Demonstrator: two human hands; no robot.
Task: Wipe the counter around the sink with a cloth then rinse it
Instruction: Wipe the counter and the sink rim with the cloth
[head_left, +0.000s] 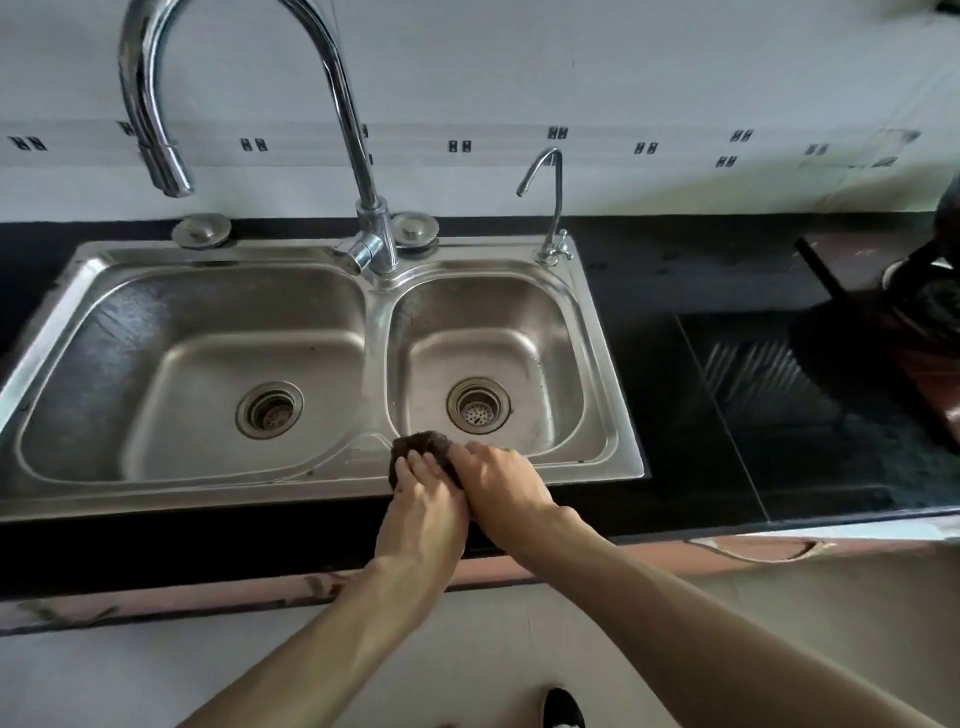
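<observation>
A dark brown cloth (422, 446) is bunched on the front rim of the steel double sink (332, 480), just before the right basin. Both hands lie on it side by side. My left hand (425, 506) presses it with fingers laid over the cloth's near part. My right hand (501, 483) covers its right side, fingers curled over the cloth. Most of the cloth is hidden under the hands. The black counter (691, 467) runs around the sink.
A tall curved tap (363, 171) stands behind the divider, spout over the left basin; a small tap (553, 208) is at the back right corner. Two round covers sit on the back rim. A ribbed dark drain mat (769, 384) and dark cookware lie at right.
</observation>
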